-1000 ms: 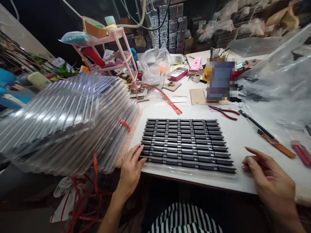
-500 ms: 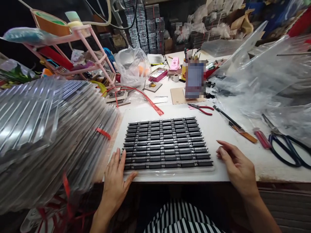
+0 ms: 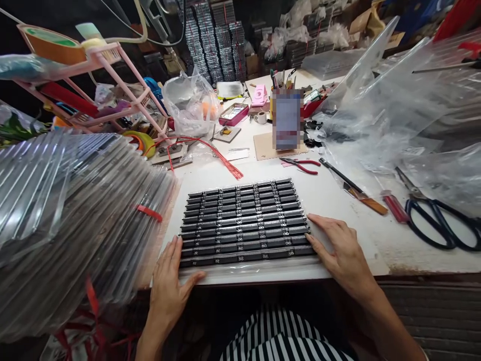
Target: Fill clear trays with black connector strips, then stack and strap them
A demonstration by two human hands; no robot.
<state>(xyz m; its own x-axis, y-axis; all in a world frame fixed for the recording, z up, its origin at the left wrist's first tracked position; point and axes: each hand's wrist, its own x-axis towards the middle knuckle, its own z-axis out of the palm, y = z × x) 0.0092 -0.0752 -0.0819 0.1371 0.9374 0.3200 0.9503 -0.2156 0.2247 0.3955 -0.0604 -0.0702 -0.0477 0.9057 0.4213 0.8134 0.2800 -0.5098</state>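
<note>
Clear tray (image 3: 248, 269) with black parts (image 3: 242, 213) sits flat near front edge of table (image 3: 338, 198). Left hand (image 3: 167, 281), right hand (image 3: 341, 253) both open at its sides. I read: steadying; next move needs even two-sided contact.

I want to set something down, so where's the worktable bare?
On the worktable, one bare patch lies between your right hand and the scissors; another between the tray of black toothed pieces and the red-handled pliers. It's crowded left with stacked clear plastic trays and rear right with clear plastic film.
</note>
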